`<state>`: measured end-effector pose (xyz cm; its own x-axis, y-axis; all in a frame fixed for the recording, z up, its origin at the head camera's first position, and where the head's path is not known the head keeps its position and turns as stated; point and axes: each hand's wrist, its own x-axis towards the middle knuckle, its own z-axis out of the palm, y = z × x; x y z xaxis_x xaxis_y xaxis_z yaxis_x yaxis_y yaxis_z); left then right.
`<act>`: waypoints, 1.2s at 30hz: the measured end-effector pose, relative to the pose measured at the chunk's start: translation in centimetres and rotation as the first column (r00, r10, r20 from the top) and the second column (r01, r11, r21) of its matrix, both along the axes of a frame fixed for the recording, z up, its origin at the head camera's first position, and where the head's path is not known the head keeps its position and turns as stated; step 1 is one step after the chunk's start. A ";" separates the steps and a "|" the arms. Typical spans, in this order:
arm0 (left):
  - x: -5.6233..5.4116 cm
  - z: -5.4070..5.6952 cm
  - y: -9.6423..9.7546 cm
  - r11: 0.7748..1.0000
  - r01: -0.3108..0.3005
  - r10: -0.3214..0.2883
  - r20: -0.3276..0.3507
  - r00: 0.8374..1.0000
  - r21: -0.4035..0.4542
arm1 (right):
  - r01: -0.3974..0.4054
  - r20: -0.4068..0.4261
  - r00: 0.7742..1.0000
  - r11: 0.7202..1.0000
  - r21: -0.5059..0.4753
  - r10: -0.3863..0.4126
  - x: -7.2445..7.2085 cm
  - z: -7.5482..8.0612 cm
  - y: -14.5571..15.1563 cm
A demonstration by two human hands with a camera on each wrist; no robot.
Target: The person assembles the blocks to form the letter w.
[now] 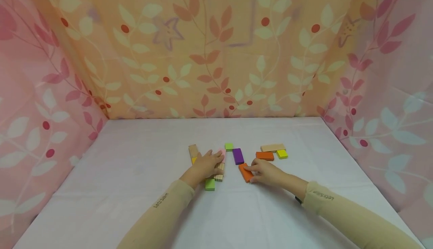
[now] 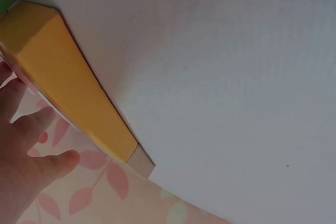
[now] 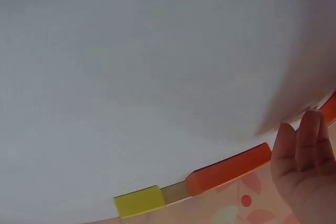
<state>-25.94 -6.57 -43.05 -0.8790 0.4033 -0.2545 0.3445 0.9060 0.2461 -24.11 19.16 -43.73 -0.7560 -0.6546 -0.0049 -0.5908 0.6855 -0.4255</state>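
Note:
My left hand (image 1: pixel 204 167) lies over a group of blocks, its fingers spread. Its fingertips are at a pink block (image 1: pixel 223 156), and the thumb is at a striped wooden block (image 1: pixel 219 176). A yellow-orange block (image 2: pixel 71 85) shows beside this hand in the left wrist view, in line with a plain wooden block (image 1: pixel 193 150). A green block (image 1: pixel 210 184) lies nearer me. My right hand (image 1: pixel 268 172) pinches an orange block (image 1: pixel 245 173) between thumb and fingers; the block lies slanted on the table. Just beyond that block is a purple block (image 1: pixel 238 156), its far end by a small green block (image 1: pixel 229 147).
To the right, a second orange block (image 1: pixel 265 156), a long wooden block (image 1: pixel 273 148) and a yellow block (image 1: pixel 282 154) lie close together. A white cloth covers the table (image 1: pixel 135 211). Patterned fabric (image 1: pixel 216 53) hangs along the back and both sides.

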 end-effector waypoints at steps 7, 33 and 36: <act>-0.1 0.0 0.0 1.000 0.002 -0.002 0.001 1.000 -0.010 | 0.018 -0.046 0.999 0.999 0.038 -0.017 0.4 0.3 -1.1; -0.2 0.0 0.1 1.000 -0.007 0.007 0.022 1.000 0.007 | 0.080 -0.018 0.997 0.995 0.053 -0.079 0.3 0.7 -1.7; -0.3 0.0 0.2 1.000 -0.007 0.007 0.021 1.000 0.002 | 0.089 0.025 0.996 0.995 0.037 -0.090 0.3 0.8 -1.6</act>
<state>-26.19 -6.39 -43.09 -0.8760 0.3980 -0.2724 0.3331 0.9077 0.2552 -23.78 17.58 -42.94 -0.8108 -0.5834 -0.0479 -0.5153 0.7501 -0.4144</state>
